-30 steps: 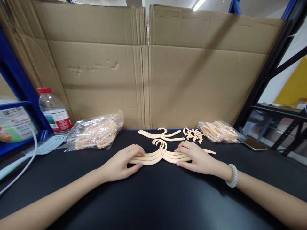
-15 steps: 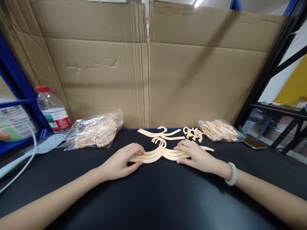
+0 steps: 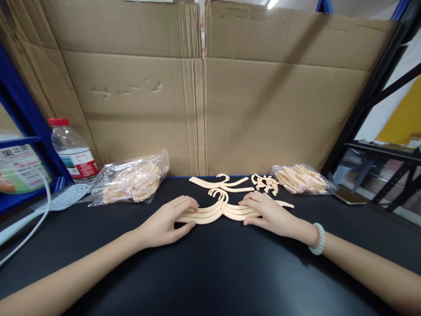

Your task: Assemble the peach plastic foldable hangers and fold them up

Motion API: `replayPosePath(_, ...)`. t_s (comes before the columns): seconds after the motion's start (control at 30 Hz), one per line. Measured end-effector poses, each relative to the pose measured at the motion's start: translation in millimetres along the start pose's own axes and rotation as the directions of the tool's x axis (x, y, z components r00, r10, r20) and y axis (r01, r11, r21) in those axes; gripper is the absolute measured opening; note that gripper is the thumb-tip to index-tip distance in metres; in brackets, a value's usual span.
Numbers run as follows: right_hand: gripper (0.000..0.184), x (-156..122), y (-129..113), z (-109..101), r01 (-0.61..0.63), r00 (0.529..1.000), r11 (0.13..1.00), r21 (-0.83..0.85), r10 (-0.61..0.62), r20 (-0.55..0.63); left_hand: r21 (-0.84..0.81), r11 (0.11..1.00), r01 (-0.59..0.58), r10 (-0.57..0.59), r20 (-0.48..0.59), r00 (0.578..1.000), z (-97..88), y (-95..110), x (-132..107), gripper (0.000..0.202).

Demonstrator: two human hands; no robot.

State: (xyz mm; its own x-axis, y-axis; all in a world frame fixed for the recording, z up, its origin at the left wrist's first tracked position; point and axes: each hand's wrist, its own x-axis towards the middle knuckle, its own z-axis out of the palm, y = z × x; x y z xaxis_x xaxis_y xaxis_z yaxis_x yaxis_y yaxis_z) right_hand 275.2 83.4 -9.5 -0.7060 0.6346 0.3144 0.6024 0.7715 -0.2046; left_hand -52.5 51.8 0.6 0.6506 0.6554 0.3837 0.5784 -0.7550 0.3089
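Several cream-coloured clothes hangers (image 3: 210,215) lie nested on the black tabletop (image 3: 210,272), hooks pointing to the far side. My left hand (image 3: 169,221) is closed around their left arms, thumb along the near edge and fingers over the far edge. The right arms are gripped the same way by my right hand (image 3: 269,215), with a hanger tip sticking out past it. Just behind the stack are more hangers (image 3: 207,183), lying flat with their hook upward in view. To their right is a small pile of loose hanger hooks (image 3: 265,183).
A clear plastic bag of hangers (image 3: 131,182) lies at left, another bag (image 3: 301,178) at right beside a phone (image 3: 350,197). A red-capped bottle (image 3: 74,151), a pale blue hairbrush (image 3: 70,196) and a white cable (image 3: 46,210) are far left. Cardboard (image 3: 279,101) walls the back.
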Motion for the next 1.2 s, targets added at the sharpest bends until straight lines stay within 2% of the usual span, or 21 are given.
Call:
replayPosePath(0.33,0.049,0.5,0.3,0.1,-0.003,1.0,1.0,-0.007,0.003,0.001,0.001,1.0,-0.001,0.001,0.023,1.0,-1.5,2.4,0.5,0.02)
replayPosePath(1.2,0.047,-0.4,-0.3,-1.9,0.018,1.0,1.0,-0.008,-0.018,-0.017,0.004,1.0,-0.004,0.004,-0.012,1.0,-0.7,1.1,-0.1,0.02)
